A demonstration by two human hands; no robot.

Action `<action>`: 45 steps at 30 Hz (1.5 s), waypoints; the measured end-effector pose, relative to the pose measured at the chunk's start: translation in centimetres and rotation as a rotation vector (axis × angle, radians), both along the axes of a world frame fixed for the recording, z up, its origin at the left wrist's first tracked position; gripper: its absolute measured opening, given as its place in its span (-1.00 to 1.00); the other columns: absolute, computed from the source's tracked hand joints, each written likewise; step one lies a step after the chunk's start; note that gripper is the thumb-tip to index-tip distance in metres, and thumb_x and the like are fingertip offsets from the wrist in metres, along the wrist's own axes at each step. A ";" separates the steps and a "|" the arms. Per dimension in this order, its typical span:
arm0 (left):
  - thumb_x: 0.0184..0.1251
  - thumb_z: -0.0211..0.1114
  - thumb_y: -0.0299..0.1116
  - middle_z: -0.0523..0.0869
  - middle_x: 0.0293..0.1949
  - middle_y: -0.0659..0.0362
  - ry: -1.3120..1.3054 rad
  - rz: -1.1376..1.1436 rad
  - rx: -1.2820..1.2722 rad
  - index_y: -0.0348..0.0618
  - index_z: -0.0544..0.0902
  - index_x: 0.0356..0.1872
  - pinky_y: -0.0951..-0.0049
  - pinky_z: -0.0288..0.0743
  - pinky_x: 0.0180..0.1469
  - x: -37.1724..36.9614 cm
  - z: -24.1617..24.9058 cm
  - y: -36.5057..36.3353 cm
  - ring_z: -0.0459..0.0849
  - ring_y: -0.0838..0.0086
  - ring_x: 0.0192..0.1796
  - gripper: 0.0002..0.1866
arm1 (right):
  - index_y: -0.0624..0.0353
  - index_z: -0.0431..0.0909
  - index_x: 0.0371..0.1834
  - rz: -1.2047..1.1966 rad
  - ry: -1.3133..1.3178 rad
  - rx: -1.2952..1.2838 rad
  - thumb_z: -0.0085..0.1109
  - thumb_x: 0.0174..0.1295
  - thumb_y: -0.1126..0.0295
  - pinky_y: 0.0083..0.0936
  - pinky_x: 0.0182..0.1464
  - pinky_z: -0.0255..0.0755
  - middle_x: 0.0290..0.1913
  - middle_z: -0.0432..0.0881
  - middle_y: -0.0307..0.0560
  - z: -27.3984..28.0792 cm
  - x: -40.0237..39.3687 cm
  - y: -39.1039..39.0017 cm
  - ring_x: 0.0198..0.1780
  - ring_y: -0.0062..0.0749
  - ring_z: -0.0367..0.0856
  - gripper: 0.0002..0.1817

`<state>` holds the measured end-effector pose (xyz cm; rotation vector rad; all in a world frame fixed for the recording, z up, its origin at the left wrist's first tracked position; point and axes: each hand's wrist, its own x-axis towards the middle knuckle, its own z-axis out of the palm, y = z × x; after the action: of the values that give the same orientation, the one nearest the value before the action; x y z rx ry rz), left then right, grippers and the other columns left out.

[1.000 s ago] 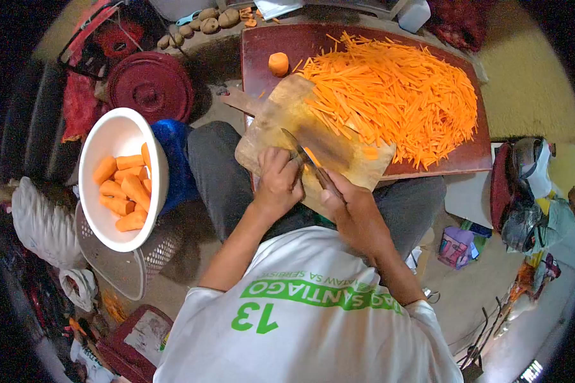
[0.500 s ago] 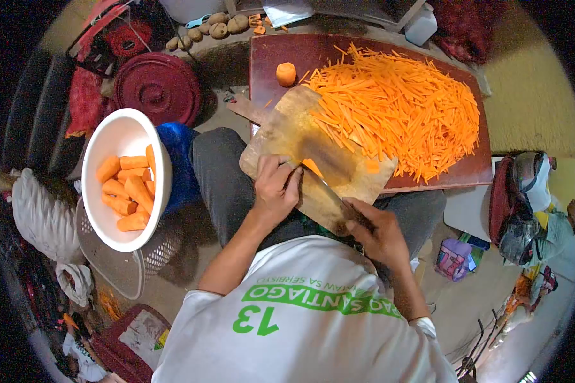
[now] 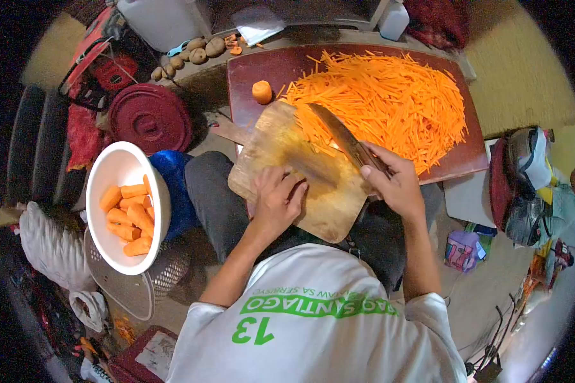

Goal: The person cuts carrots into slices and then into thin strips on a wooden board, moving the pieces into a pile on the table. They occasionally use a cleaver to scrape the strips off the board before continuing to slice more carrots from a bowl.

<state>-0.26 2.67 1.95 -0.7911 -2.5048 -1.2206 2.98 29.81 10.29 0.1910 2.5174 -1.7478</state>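
Note:
My right hand (image 3: 396, 182) grips the dark handle of a knife (image 3: 333, 127), its blade raised and pointing up and left over the edge of the carrot pile. On the wooden cutting board (image 3: 326, 214), which lies tilted across my lap, rests my left hand (image 3: 279, 198). Its fingers are bent and a little apart, with no piece visible in them. Beyond the board, a big heap of carrot strips (image 3: 390, 108) covers much of a dark red tabletop (image 3: 252, 70). A short carrot piece (image 3: 262, 92) stands alone at the heap's left.
To my left, a white basin (image 3: 99, 239) holds several peeled carrots (image 3: 134, 214). Behind it are a dark red lid (image 3: 150, 118) and several brown potatoes (image 3: 198, 54). Bags and a small purple pouch (image 3: 461, 250) lie at right.
The knife has lifted off the board and swung up toward the heap with my right hand. The carrot slice by my left fingers no longer shows. The whole view has shifted slightly.

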 end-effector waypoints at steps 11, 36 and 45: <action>0.00 0.61 -0.37 0.66 0.09 0.11 0.216 -0.242 -0.343 -0.05 0.72 0.11 -0.11 0.28 0.33 -5.3 0.9 7.0 0.56 0.09 0.21 -0.46 | 0.37 0.55 0.53 -0.342 0.018 -0.437 0.35 0.49 0.36 -0.68 -0.52 0.27 -0.27 0.71 -0.33 -0.5 8.7 0.0 -0.53 -0.76 0.42 -0.41; 0.27 0.38 -0.68 0.80 0.08 -0.08 -0.047 -0.145 0.125 -0.26 0.69 0.24 0.07 0.58 0.28 -4.5 0.7 5.2 0.75 -0.04 0.13 -0.53 | 0.32 0.52 0.58 -0.332 0.017 -0.346 0.33 0.52 0.39 -0.69 -0.48 0.31 -0.12 0.73 -0.26 -1.5 9.8 -0.3 -0.49 -0.78 0.41 -0.41; 0.30 0.48 -0.54 0.67 -0.19 -0.08 -0.135 0.039 -0.029 -0.30 0.72 0.05 0.00 0.57 0.00 1.7 0.4 -0.3 0.68 -0.05 -0.10 -0.69 | 0.35 0.55 0.45 0.070 -0.146 -0.044 0.27 0.56 0.22 -0.33 0.21 0.63 0.15 0.80 0.24 -1.9 8.3 -3.5 0.12 -0.18 0.84 -0.46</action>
<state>1.48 2.39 2.37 -0.6838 -2.6374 -1.2676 11.28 26.34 8.39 0.2168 2.3533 -1.6954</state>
